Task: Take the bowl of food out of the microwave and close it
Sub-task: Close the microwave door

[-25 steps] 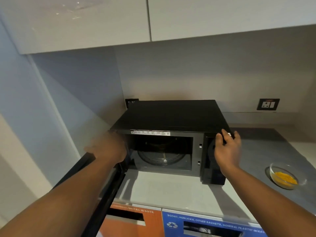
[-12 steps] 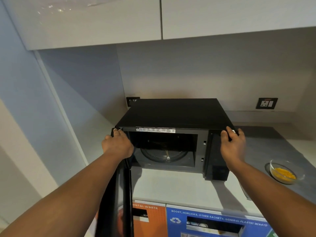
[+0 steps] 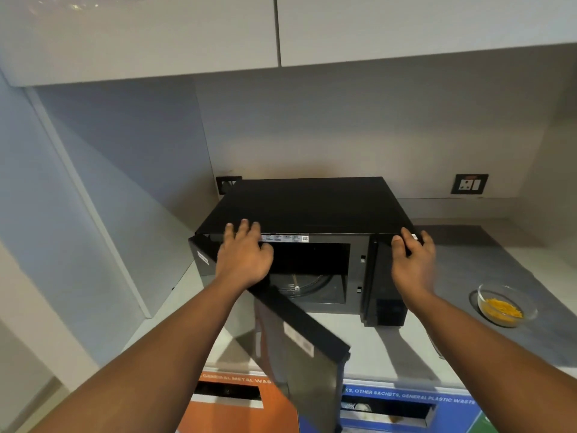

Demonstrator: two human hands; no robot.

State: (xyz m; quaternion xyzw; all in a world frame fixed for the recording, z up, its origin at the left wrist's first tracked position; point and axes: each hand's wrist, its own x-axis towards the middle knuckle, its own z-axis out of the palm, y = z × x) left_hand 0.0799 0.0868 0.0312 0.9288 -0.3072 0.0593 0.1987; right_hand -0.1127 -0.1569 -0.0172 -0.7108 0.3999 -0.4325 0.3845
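The black microwave [image 3: 306, 204] stands on the counter with its cavity and glass turntable [image 3: 299, 284] visible and nothing on it. Its door [image 3: 299, 348] hangs half-swung, its free edge pointing toward me. My left hand [image 3: 245, 256] lies flat on the door's top edge near the hinge, fingers spread and reaching over the microwave's front rim. My right hand [image 3: 412, 260] clasps the microwave's top right corner, thumb on the front and fingers on top. The glass bowl of yellow food [image 3: 505, 304] sits on the counter to the right, apart from both hands.
White wall cabinets [image 3: 281, 29] hang overhead. A wall socket [image 3: 469, 184] is on the back wall at the right. Below the counter edge are an orange waste bin slot [image 3: 231, 398] and a blue one [image 3: 406, 410]. A side wall stands close on the left.
The door has swung from wide open to about half shut. My left hand slid along its top edge and flattened. My right hand has stayed on the microwave's corner.
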